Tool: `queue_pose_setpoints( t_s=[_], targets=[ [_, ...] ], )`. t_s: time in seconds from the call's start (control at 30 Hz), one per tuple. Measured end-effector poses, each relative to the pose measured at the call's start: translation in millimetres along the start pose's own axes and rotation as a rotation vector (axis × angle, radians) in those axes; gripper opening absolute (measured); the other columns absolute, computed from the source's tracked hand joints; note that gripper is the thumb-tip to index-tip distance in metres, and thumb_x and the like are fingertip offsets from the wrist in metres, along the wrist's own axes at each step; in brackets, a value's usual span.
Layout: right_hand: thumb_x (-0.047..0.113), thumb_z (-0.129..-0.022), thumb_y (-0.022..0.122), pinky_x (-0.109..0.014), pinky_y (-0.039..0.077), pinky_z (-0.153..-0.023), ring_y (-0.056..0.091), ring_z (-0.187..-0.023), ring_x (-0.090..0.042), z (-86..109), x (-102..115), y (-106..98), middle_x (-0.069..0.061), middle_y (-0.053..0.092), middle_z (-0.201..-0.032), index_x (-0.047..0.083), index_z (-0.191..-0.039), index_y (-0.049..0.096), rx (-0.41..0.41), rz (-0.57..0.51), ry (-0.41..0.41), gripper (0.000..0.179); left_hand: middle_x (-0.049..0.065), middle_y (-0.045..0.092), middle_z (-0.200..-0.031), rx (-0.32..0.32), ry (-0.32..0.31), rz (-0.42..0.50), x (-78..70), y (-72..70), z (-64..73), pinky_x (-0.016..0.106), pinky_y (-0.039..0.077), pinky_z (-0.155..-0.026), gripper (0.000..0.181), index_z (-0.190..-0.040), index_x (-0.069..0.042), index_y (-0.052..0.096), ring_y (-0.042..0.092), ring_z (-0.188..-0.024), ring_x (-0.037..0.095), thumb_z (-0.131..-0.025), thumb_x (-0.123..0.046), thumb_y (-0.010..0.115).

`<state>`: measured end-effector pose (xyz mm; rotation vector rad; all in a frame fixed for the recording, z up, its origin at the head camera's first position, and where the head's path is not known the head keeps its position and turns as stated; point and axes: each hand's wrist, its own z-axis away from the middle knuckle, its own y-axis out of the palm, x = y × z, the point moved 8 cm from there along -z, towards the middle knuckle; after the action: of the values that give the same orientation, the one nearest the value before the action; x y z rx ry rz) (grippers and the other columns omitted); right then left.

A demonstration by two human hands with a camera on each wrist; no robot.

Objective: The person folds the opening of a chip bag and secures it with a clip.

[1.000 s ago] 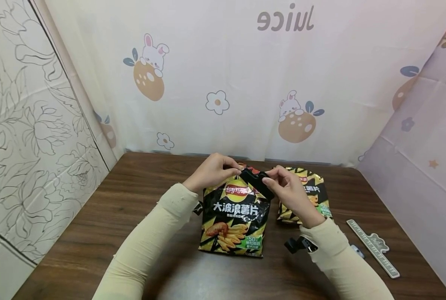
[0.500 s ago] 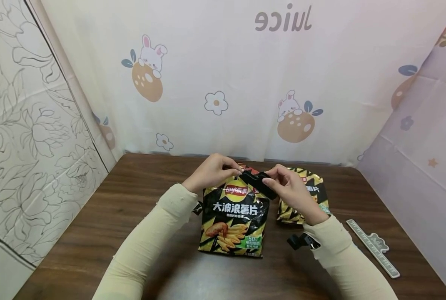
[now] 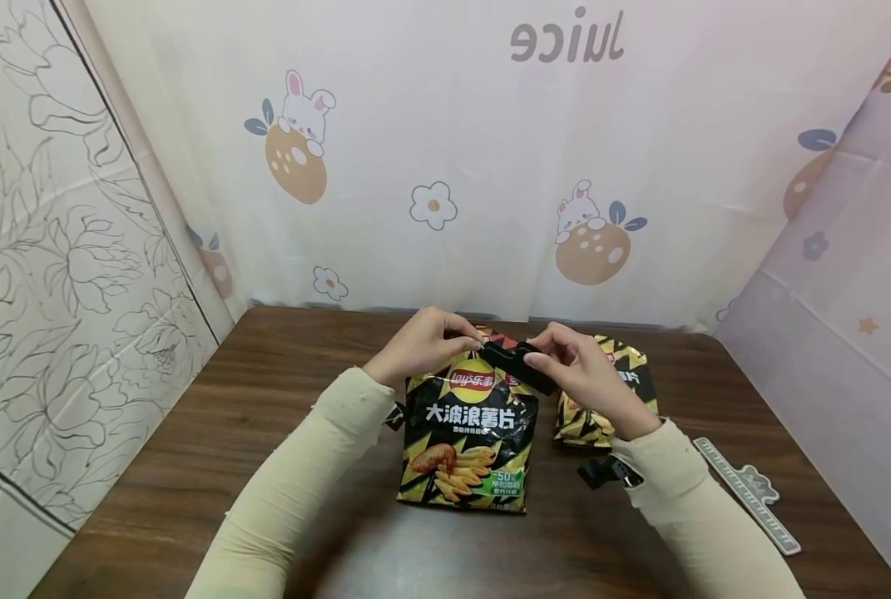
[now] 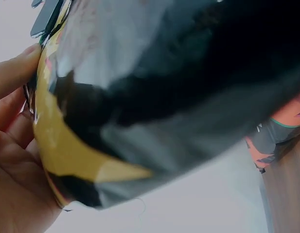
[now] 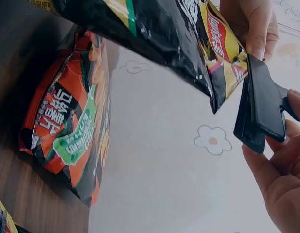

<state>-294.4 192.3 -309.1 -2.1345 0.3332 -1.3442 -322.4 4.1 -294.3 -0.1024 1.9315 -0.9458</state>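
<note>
A black and yellow Lay's chip bag [image 3: 467,449] stands in the middle of the table. My left hand [image 3: 426,343] pinches its top edge, thumb in front; the left wrist view shows the thumb [image 4: 16,73] against the bag's side. Thumb and fingers of my right hand [image 3: 581,378] squeeze the handles of a black bag clip [image 3: 523,368]. In the right wrist view the clip [image 5: 266,104] lies at the bag's folded top corner, its lower end parted and sticking out past the bag. Whether the bag's edge is between the clip's halves, I cannot tell.
Another black and yellow chip bag [image 3: 632,358] lies at the back right, partly behind my right hand. A red chip bag [image 5: 62,116] stands behind the middle one. A pale ruler-like strip [image 3: 748,497] lies on the right of the brown table [image 3: 265,391].
My right hand and forearm have shifted slightly to the right, and the clip's right end has swung a little outward. The left hand and the bag have hardly moved.
</note>
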Motion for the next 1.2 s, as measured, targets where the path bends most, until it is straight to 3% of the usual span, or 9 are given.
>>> queue_pose_setpoints(
  t_s=[0.3, 0.57, 0.7, 0.97, 1.2],
  targets=[
    [0.020, -0.098, 0.062, -0.029, 0.046, -0.056, 0.055, -0.066, -0.015, -0.8, -7.6, -0.4, -0.007, 0.062, -0.092, 0.008, -0.106, 0.067, -0.001, -0.061, 0.003, 0.015, 0.004, 0.076, -0.100, -0.015, -0.010, -0.013, -2.3, -2.8, -0.7, 0.023, 0.034, -0.049, 0.016, -0.100, -0.012, 0.078, 0.037, -0.045, 0.009, -0.096, -0.020, 0.064],
    [0.014, -0.098, 0.060, -0.030, 0.041, -0.048, 0.045, -0.052, -0.020, 0.7, -13.3, 11.2, -0.004, 0.057, -0.079, 0.002, -0.107, 0.065, -0.001, -0.186, -0.009, 0.016, 0.002, 0.075, -0.100, -0.023, 0.001, 0.020, -5.8, -4.9, -2.5, 0.024, 0.034, -0.054, 0.015, -0.098, -0.013, 0.078, 0.038, -0.052, 0.010, -0.095, -0.020, 0.065],
    [0.016, -0.098, 0.060, -0.030, 0.041, -0.047, 0.044, -0.052, -0.015, 1.1, -15.0, 12.8, -0.004, 0.056, -0.076, 0.003, -0.106, 0.066, -0.004, -0.189, 0.011, 0.016, 0.003, 0.075, -0.101, -0.007, 0.007, -0.001, -6.9, -4.9, -3.8, 0.024, 0.032, -0.052, 0.015, -0.099, -0.013, 0.078, 0.033, -0.049, 0.010, -0.096, -0.020, 0.065],
    [0.020, -0.099, 0.060, -0.029, 0.045, -0.053, 0.050, -0.061, -0.012, 2.6, -18.5, 13.2, -0.004, 0.058, -0.081, 0.004, -0.106, 0.065, -0.013, -0.189, 0.053, 0.018, 0.003, 0.075, -0.098, -0.006, 0.008, -0.021, -6.7, -5.4, -3.9, 0.022, 0.037, -0.057, 0.015, -0.099, -0.012, 0.078, 0.048, -0.058, 0.010, -0.096, -0.019, 0.064],
    [0.021, -0.099, 0.060, -0.030, 0.043, -0.054, 0.048, -0.062, -0.013, 4.7, -23.0, 14.9, 0.001, 0.054, -0.078, 0.001, -0.111, 0.064, -0.032, -0.224, 0.080, 0.024, 0.002, 0.075, -0.097, -0.005, -0.008, -0.027, -4.9, -5.8, -3.5, 0.023, 0.037, -0.055, 0.016, -0.101, -0.012, 0.078, 0.045, -0.055, 0.010, -0.096, -0.020, 0.064]
  ],
)
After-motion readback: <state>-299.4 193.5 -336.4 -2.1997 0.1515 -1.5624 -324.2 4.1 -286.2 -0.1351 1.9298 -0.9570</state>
